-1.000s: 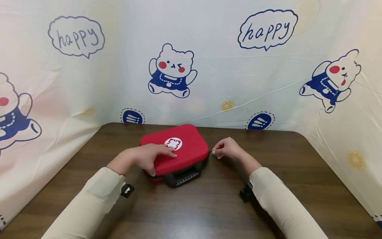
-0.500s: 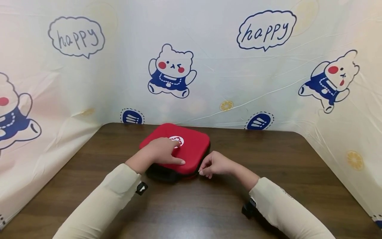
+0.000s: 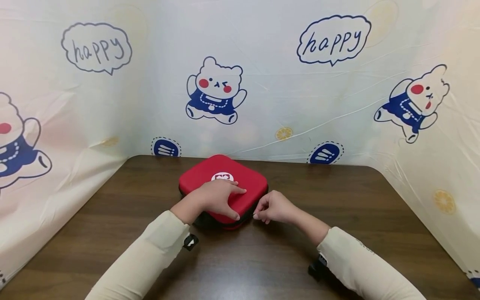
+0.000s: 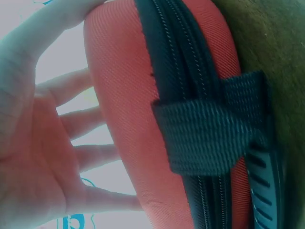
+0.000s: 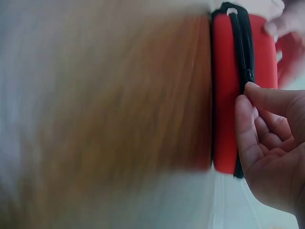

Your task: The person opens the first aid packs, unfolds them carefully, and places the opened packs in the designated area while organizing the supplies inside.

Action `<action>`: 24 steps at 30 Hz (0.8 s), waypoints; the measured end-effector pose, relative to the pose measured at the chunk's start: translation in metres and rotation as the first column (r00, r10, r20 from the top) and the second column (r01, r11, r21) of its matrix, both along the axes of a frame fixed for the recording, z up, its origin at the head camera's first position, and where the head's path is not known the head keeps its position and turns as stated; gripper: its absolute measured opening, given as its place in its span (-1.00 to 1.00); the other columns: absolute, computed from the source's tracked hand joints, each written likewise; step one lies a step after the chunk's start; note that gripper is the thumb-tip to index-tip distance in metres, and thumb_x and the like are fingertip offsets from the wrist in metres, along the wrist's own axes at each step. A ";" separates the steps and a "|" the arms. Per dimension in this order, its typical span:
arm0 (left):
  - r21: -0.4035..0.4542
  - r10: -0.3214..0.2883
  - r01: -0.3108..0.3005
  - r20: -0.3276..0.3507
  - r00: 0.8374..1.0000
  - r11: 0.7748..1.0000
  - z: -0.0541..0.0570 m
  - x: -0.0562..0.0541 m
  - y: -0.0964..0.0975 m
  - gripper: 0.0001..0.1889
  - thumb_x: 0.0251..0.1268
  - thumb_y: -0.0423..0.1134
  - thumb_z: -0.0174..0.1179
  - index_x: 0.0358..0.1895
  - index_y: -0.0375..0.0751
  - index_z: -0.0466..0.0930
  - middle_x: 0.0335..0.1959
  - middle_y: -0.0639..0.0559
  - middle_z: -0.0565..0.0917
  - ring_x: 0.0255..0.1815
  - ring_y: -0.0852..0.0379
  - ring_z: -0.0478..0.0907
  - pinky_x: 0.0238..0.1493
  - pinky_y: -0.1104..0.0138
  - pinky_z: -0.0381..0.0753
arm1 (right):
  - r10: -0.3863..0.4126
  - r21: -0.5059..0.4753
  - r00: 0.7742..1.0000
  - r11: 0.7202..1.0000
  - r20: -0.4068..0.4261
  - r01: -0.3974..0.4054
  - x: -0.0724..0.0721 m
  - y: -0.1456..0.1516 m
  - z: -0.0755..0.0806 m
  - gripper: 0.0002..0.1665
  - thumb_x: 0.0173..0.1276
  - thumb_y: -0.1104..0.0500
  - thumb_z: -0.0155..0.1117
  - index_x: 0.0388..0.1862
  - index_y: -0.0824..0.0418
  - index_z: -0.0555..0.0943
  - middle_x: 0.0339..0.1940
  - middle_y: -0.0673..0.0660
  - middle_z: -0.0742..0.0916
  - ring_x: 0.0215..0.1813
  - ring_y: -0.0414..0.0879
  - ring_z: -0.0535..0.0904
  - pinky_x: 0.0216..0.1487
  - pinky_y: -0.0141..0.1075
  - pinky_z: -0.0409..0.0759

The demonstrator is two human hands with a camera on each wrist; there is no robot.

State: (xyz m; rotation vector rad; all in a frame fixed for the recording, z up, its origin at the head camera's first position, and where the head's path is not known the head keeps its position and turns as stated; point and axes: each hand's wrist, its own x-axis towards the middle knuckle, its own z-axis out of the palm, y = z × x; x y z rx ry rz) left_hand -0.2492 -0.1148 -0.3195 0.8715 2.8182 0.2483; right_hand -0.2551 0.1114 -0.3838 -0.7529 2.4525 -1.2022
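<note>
A red first-aid case (image 3: 249,177) with a white round emblem (image 3: 223,176) lies flat on the brown table. My left hand (image 3: 215,196) rests on its lid with spread fingers, the thumb near the front edge. In the left wrist view, a black webbing strap (image 4: 200,136) crosses the zipper band, and part of the black handle (image 4: 263,191) shows beside it. At the case's near right side, my right hand (image 3: 275,207) pinches the zipper's pull between thumb and forefinger. The zipper slider (image 5: 249,75) shows just above those fingertips in the right wrist view.
A wooden table (image 3: 240,266) carries the case near its back edge. Behind and at both sides hangs a pale curtain (image 3: 270,96) printed with cartoon bears. Small black wrist cameras (image 3: 190,242) sit at both cuffs.
The case has turned clockwise as seen from above, its handle swinging left beneath my left arm. My left hand has shifted right across the lid. My right hand has come nearer me along the zipper.
</note>
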 end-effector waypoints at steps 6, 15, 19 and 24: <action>0.029 -0.083 0.081 0.059 0.995 0.996 0.001 -0.002 -0.010 -0.19 -0.18 -0.09 0.54 0.32 0.06 0.51 0.34 0.01 0.45 0.31 0.00 0.36 -0.01 0.18 0.63 | -0.125 0.021 0.991 0.992 -0.047 0.126 -0.019 0.033 0.001 -0.91 0.20 0.31 0.43 -0.49 0.27 0.71 -0.56 0.09 0.71 -0.57 -0.13 0.60 -0.45 -0.19 0.69; 0.038 -0.162 0.157 0.162 0.973 0.987 0.006 -0.003 -0.021 -0.19 -0.07 -0.27 0.50 0.38 0.10 0.44 0.41 0.15 0.38 0.47 -0.03 0.16 0.02 0.21 0.63 | -0.233 0.084 0.967 0.967 -0.107 0.242 -0.044 0.059 0.004 -0.94 0.19 0.30 0.45 -0.46 0.25 0.74 -0.59 0.07 0.71 -0.56 -0.12 0.59 -0.45 -0.24 0.67; 0.027 -0.176 0.174 0.177 0.968 0.984 0.009 -0.004 -0.021 -0.22 -0.03 -0.31 0.48 0.37 0.08 0.44 0.41 0.12 0.38 0.47 -0.07 0.15 0.11 0.18 0.58 | -0.255 0.096 0.958 0.959 -0.130 0.268 -0.060 0.055 0.004 -0.94 0.20 0.27 0.45 -0.44 0.24 0.75 -0.57 0.07 0.71 -0.54 -0.14 0.59 -0.44 -0.29 0.66; 0.035 -0.156 0.152 0.182 0.971 0.988 0.010 -0.004 -0.028 -0.21 -0.02 -0.40 0.46 0.37 0.11 0.44 0.40 0.17 0.39 0.45 -0.07 0.18 0.09 0.19 0.59 | -0.222 0.128 0.969 0.964 -0.105 0.235 -0.065 0.049 0.006 -0.94 0.20 0.27 0.45 -0.45 0.25 0.74 -0.58 0.05 0.70 -0.55 -0.14 0.58 -0.45 -0.30 0.65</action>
